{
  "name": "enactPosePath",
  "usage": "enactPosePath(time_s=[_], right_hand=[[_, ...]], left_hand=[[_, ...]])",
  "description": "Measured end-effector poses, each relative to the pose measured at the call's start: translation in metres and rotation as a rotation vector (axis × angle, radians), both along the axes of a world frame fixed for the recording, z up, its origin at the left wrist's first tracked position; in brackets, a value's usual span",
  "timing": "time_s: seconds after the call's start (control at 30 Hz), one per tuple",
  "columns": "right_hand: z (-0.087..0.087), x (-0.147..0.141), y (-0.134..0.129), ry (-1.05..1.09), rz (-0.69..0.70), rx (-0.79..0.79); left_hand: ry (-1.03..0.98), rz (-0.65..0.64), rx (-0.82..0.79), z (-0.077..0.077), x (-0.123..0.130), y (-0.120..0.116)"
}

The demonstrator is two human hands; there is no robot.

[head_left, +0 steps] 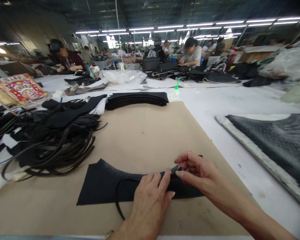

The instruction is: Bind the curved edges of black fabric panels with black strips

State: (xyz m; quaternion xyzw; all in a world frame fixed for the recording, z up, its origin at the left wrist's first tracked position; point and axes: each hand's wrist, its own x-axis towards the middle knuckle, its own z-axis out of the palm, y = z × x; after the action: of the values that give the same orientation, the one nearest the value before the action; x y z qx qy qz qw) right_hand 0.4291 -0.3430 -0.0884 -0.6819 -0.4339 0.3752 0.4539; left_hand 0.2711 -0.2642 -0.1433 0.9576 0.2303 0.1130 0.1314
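A black fabric panel (100,183) with a concave curved upper edge lies flat on the brown board in front of me. My left hand (151,196) rests palm down on its middle, fingers stretched out to the curved edge. From under that hand a narrow black strip (117,196) loops out to the left and down past the panel's lower edge. At the right end of the curve, my right hand (198,170) has thumb and fingertips closed in a pinch on what looks like the strip along the edge. The fingers partly hide the contact.
Brown board (145,133) covers the white table (205,106). A heap of black strips (65,140) lies left, stacked curved panels (137,100) behind. A bottle with green nozzle (176,87) stands beyond; a speckled black sheet (275,140) lies right. Co-workers (193,53) sit farther back.
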Motion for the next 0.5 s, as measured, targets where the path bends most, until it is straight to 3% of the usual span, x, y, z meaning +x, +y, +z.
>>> enactPosePath(time_s=[0.1, 0.17, 0.3, 0.5], right_hand=[[0.005, -0.02, 0.002, 0.158, 0.119, 0.034], [-0.001, -0.024, 0.0, 0.104, 0.142, 0.059], [-0.032, -0.013, -0.014, -0.364, 0.073, 0.023], [-0.09, 0.003, -0.04, -0.989, 0.052, 0.088]], left_hand=[[-0.057, 0.088, -0.108, 0.008, 0.003, -0.002], [-0.08, 0.142, -0.15, 0.012, 0.003, -0.002], [-0.183, 0.246, -0.289, 0.016, -0.001, 0.004], [-0.462, 0.333, -0.708, 0.013, -0.017, 0.018]])
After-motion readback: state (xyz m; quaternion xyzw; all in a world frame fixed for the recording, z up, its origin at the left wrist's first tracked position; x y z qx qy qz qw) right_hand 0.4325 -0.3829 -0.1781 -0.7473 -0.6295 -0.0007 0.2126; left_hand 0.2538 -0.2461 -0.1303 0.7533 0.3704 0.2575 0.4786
